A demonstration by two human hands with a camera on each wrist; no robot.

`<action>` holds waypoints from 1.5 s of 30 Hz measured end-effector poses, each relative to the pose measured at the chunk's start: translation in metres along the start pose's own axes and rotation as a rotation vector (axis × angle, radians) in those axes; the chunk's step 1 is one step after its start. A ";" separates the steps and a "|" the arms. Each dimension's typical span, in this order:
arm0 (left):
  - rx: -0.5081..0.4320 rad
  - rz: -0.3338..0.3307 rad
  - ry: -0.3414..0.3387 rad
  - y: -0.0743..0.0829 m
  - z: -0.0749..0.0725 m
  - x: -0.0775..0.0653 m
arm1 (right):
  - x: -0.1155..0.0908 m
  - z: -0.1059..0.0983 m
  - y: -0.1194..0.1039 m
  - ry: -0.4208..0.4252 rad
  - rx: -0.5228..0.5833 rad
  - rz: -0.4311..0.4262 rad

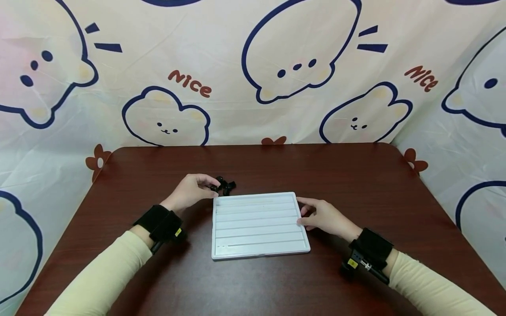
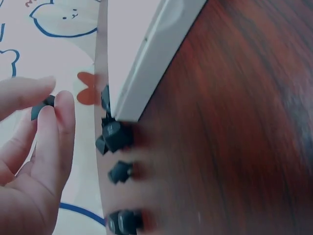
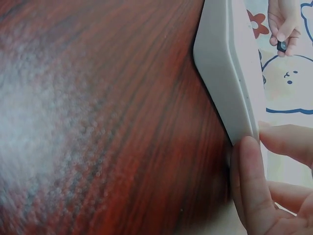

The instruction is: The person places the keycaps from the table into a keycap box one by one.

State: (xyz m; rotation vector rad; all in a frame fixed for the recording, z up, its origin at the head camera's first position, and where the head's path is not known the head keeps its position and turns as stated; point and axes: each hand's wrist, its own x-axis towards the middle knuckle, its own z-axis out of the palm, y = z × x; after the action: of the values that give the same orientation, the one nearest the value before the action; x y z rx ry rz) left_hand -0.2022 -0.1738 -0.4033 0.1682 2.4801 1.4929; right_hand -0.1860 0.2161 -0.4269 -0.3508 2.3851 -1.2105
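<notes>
A white rectangular board (image 1: 258,224) with raised lines across it in rows lies on the table in front of me. My right hand (image 1: 322,216) holds its right edge, thumb and fingers on the rim. Beyond the board's far left corner, my left hand (image 1: 193,192) pinches a small black piece like a keycap (image 2: 36,111) between thumb and fingertips. Beside that hand, a small group of black keycap-like pieces (image 1: 226,185) lies on the table. In the left wrist view, one black piece (image 2: 117,136) shows a faint light marking and stands close by the board's corner.
The dark brown wooden table (image 1: 336,171) extends to all sides of the board. A pale curtain (image 1: 221,52) printed with cartoon bears closes off the back and both sides. Black camera bands (image 1: 160,224) sit on both wrists.
</notes>
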 end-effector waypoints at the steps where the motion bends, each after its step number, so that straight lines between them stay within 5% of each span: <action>1: 0.004 -0.005 0.000 0.001 0.002 0.001 | 0.000 0.000 0.000 -0.001 0.000 0.000; 22: -0.020 0.060 -0.060 0.033 0.043 0.020 | 0.002 -0.001 -0.003 -0.010 0.047 0.033; 32: 0.025 0.050 -0.073 0.053 0.076 0.034 | 0.000 -0.001 -0.001 0.006 0.061 0.046; 45: 0.116 0.074 -0.136 0.061 0.101 0.049 | 0.001 -0.001 0.000 0.007 0.090 0.064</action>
State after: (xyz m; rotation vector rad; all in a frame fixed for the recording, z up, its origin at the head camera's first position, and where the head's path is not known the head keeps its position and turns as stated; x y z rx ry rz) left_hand -0.2243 -0.0476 -0.4023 0.3734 2.4761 1.3176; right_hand -0.1876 0.2161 -0.4273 -0.2411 2.3203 -1.2860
